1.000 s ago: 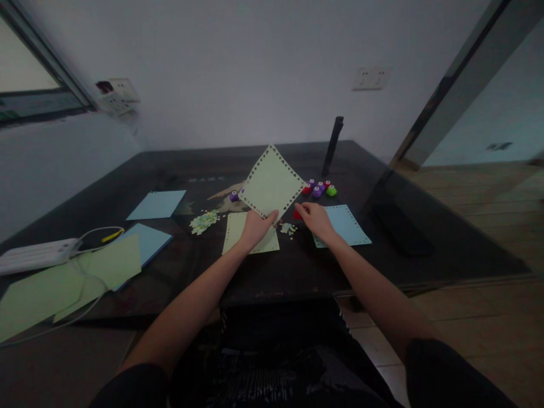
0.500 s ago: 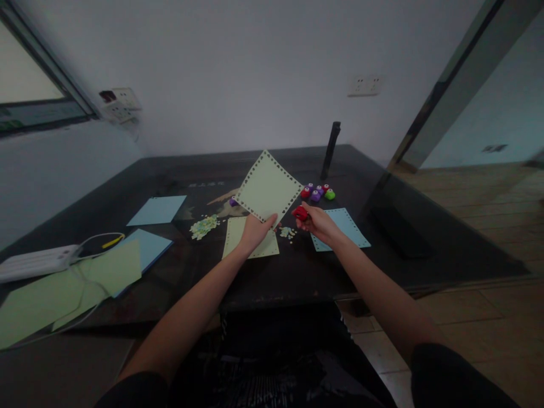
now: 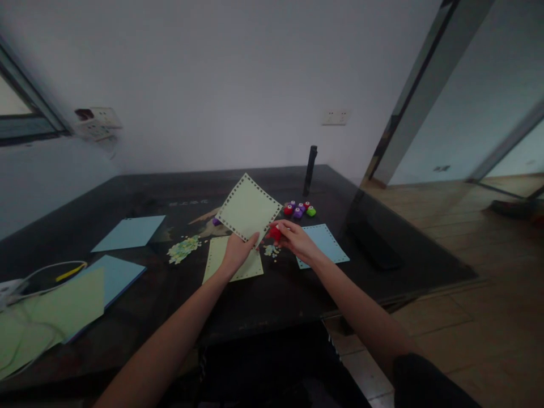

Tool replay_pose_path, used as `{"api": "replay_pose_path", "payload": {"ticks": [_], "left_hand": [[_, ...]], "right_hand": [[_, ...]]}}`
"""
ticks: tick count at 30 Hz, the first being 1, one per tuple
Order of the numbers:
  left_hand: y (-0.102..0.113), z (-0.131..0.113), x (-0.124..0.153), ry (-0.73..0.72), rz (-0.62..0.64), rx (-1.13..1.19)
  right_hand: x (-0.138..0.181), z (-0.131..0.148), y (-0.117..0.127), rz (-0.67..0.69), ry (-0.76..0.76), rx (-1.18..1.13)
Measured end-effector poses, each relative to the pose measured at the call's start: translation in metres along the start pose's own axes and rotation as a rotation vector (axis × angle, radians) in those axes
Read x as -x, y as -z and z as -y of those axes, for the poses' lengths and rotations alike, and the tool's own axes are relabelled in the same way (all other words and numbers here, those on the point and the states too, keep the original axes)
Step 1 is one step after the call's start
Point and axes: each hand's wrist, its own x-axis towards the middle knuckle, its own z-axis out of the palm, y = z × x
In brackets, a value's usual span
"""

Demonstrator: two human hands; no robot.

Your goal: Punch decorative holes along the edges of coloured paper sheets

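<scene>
My left hand (image 3: 238, 252) pinches the lower corner of a light green paper square (image 3: 249, 208) with punched holes round its edge, holding it up above the dark table (image 3: 289, 289). My right hand (image 3: 294, 238) grips a small red paper punch (image 3: 275, 232) right at the sheet's lower right edge. A second green punched sheet (image 3: 232, 259) lies flat under my left hand. A blue punched sheet (image 3: 323, 245) lies just right of my right hand.
Several small punches, red, purple and green (image 3: 300, 209), cluster behind the sheets, with a purple one (image 3: 216, 222) to the left. Paper scraps (image 3: 182, 249) lie left. Blue sheets (image 3: 130, 232) and green sheets (image 3: 55, 309) sit far left beside a white cable (image 3: 40, 272). A black post (image 3: 310, 162) stands at the back.
My right hand picked the red punch up off the table and brought it to the edge of the held green sheet. The view has swung to the right.
</scene>
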Motion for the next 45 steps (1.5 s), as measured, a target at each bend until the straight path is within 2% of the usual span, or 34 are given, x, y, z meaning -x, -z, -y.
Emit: {"api": "replay_pose_path", "payload": {"ticks": [5,8,12,15,18,20,22,25,37,45], "left_hand": [[0.000,0.003,0.000,0.014,0.028,0.013],[0.000,0.004,0.000,0.023,0.021,0.020],[-0.001,0.004,0.000,0.035,0.013,0.015],[-0.001,0.004,0.000,0.053,0.028,0.027],[-0.002,0.006,0.001,0.053,0.033,0.017],[-0.003,0.007,0.001,0.031,0.024,0.007],[-0.003,0.008,0.002,0.022,0.034,0.008],[-0.003,0.008,0.002,0.023,0.051,0.006],[-0.003,0.006,0.004,0.047,0.087,0.007],[-0.002,0.003,0.004,0.073,0.073,-0.012]], "right_hand": [[0.001,0.005,0.002,-0.057,0.020,-0.117],[0.000,0.011,0.006,-0.103,0.057,-0.087],[-0.010,0.017,0.029,-0.173,0.105,0.018],[-0.025,0.018,0.065,-0.295,0.125,0.218],[-0.041,0.018,0.106,-0.447,0.112,0.584],[-0.050,0.017,0.127,-0.500,0.111,0.837],[-0.057,0.014,0.139,-0.476,0.095,1.049],[-0.065,0.007,0.146,-0.418,0.071,1.186],[-0.091,-0.017,0.164,-0.409,0.085,1.310],[-0.089,-0.021,0.168,-0.386,0.103,1.324]]}}
